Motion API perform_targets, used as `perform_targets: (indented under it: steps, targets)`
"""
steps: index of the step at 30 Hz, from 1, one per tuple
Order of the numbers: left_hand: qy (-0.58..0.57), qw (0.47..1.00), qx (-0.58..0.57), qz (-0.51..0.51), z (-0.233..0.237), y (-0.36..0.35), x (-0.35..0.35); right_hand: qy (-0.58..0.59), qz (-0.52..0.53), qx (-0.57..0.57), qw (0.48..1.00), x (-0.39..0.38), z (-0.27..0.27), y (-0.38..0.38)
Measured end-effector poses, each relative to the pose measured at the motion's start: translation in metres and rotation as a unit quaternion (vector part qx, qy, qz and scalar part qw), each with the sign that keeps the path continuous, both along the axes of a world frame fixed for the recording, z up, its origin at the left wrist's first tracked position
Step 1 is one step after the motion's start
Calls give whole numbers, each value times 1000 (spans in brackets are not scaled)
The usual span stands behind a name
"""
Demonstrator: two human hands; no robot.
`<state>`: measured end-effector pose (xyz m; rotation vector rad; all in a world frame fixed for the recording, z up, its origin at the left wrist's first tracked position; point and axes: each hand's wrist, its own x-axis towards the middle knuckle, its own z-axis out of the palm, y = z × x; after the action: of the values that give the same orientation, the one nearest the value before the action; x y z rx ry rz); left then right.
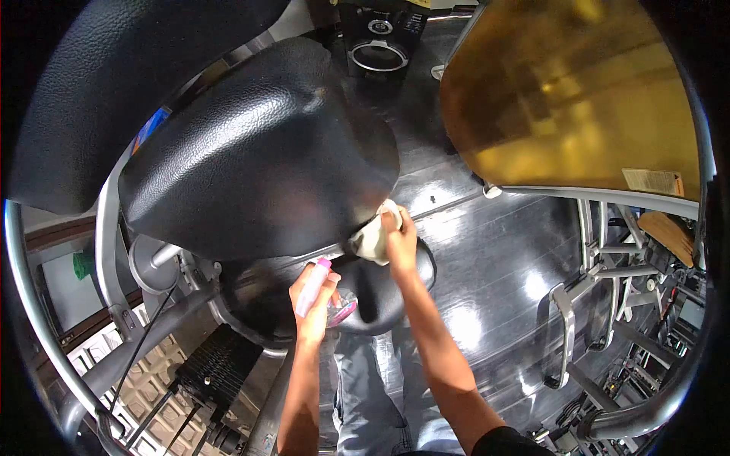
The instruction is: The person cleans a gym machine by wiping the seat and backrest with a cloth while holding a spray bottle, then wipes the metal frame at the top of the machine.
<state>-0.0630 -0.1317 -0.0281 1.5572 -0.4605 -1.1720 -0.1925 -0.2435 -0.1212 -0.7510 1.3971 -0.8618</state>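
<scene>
My left hand [309, 315] is closed around a spray bottle [313, 287] with a pink and white head and a clear body that shows some pink. It is just below the front edge of a large black padded seat [251, 167]. My right hand [401, 242] grips a pale cloth [372, 242] at the seat's lower right corner. The cloth's upper end meets the seat edge, and part of it hangs below. A smaller black pad [388, 292] lies lower down, partly behind my hands.
A black backrest [99, 99] rises at upper left. Weight plates [220, 368] and metal tubing stand at lower left. A large amber panel [570, 99] fills the upper right. Gym frames [566, 327] line the right side, and a black device [380, 38] stands at the back.
</scene>
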Motion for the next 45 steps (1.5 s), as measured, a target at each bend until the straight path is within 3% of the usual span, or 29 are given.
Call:
perform_targets:
  steps: [2, 4, 6, 8, 12, 15, 19, 22, 23, 30, 35, 39, 43, 45]
  targets:
    - [2, 1000, -7, -11, -1, 0, -1, -30, 31, 93, 995, -7, 8, -20]
    - [1, 1000, 2, -14, -4, -1, 0, -19, 78, 95, 992, -9, 8, -40]
    - [5, 1000, 4, -9, -4, -1, -3, -87, 64, 30, 994, -9, 13, -50]
    - [9, 1000, 4, -3, -6, 1, -3, -84, 94, 0, 992, -12, 25, -55]
    - [-9, 999, 24, -26, -10, 6, -2, -38, 54, -75, 995, -3, 17, -37]
    - [-17, 999, 29, -35, -13, 9, -2, 149, 77, -128, 977, 0, 4, -25]
    - [-10, 999, 17, -30, -13, 6, -2, 221, 138, -125, 957, -17, -30, -19]
    - [-4, 1000, 12, -24, -18, 5, -2, 183, 154, -92, 967, -23, -42, -19]
    - [-5, 1000, 14, -24, -19, 4, -3, 210, 158, -135, 955, -24, -44, -21]
    - [-3, 998, 36, -53, -28, -1, -9, 99, 76, -82, 989, -3, 27, -14]
    - [25, 996, 58, -66, -29, -5, -20, 107, 109, -42, 987, -25, -27, 9]
    - [38, 996, 60, -53, -38, -5, -27, -24, 56, 47, 997, -41, -22, 29]
    - [3, 996, 74, -41, -51, -10, -30, 70, 10, -35, 997, -45, -6, 44]
    - [-23, 994, 98, -50, -55, -13, -30, 54, -12, -31, 998, -48, -5, 49]
